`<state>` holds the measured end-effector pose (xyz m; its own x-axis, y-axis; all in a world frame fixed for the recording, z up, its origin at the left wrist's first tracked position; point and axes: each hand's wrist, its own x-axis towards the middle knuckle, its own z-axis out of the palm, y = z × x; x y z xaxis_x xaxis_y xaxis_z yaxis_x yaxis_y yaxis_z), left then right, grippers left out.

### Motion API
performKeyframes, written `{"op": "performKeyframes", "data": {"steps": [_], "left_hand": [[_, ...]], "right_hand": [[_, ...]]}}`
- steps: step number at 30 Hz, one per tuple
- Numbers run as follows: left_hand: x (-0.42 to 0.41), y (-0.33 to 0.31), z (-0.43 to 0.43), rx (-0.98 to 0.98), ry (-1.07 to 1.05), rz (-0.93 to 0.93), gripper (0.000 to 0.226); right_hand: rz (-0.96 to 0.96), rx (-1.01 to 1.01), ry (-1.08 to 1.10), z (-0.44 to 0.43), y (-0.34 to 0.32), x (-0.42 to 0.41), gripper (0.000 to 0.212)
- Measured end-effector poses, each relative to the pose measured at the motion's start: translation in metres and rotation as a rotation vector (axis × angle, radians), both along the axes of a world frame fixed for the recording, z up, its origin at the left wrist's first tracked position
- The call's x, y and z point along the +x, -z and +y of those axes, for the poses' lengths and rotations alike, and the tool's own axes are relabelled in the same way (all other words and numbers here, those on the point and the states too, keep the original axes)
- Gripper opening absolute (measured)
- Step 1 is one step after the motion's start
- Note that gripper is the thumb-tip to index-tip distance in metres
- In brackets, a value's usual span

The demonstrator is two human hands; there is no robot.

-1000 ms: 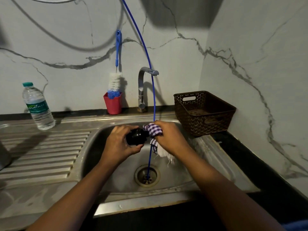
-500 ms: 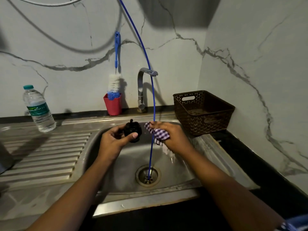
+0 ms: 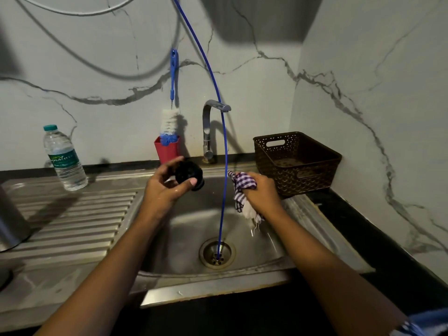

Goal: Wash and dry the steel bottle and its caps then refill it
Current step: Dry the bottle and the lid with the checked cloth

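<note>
My left hand [image 3: 164, 187] holds a round black bottle cap [image 3: 188, 175] above the back left of the steel sink [image 3: 184, 238]. My right hand [image 3: 260, 192] grips a purple-and-white checked cloth [image 3: 241, 186] over the sink's right side, a hand's width away from the cap. A curved steel body, probably the steel bottle [image 3: 11, 221], stands at the far left edge on the ribbed drainboard [image 3: 72, 221], mostly cut off by the frame.
A thin blue tube [image 3: 224, 166] hangs from above into the drain [image 3: 217, 253]. Behind the sink stand the tap [image 3: 208, 132], a red cup [image 3: 167, 151] with a bottle brush, a plastic water bottle [image 3: 64, 158] at left and a brown basket [image 3: 295, 161] at right.
The cloth and the cap were pressed together; my hands have drawn apart. My left hand lifted the cap up and left, my right hand moved right with the cloth.
</note>
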<state>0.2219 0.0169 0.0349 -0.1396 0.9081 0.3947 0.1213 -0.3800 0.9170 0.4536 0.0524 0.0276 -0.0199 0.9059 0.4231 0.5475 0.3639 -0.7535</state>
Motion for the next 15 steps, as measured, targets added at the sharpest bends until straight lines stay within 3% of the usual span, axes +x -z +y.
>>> {"op": "performKeyframes", "data": {"steps": [2, 3, 7, 10, 13, 15], "left_hand": [[-0.002, 0.012, 0.003, -0.234, 0.058, 0.434, 0.046], [-0.002, 0.017, 0.003, -0.294, 0.047, 0.527, 0.045], [-0.003, 0.008, 0.004, -0.259, -0.025, 0.289, 0.029], [-0.011, 0.01, 0.004, -0.425, 0.038, 0.535, 0.025], [-0.013, 0.015, 0.001, -0.425, 0.037, 0.343, 0.05], [-0.01, 0.013, -0.003, -0.429, 0.072, 0.219, 0.05]], "right_hand": [[-0.041, 0.003, 0.018, 0.0, 0.002, 0.002, 0.025], [-0.077, 0.011, 0.019, -0.001, 0.004, 0.001, 0.026], [-0.05, 0.046, -0.007, -0.007, 0.001, -0.002, 0.029], [-0.025, 0.027, -0.041, -0.008, 0.003, -0.005, 0.029], [0.01, -0.022, -0.078, -0.011, 0.004, -0.009, 0.029], [0.141, -0.071, -0.095, -0.012, -0.002, -0.012, 0.024]]}}
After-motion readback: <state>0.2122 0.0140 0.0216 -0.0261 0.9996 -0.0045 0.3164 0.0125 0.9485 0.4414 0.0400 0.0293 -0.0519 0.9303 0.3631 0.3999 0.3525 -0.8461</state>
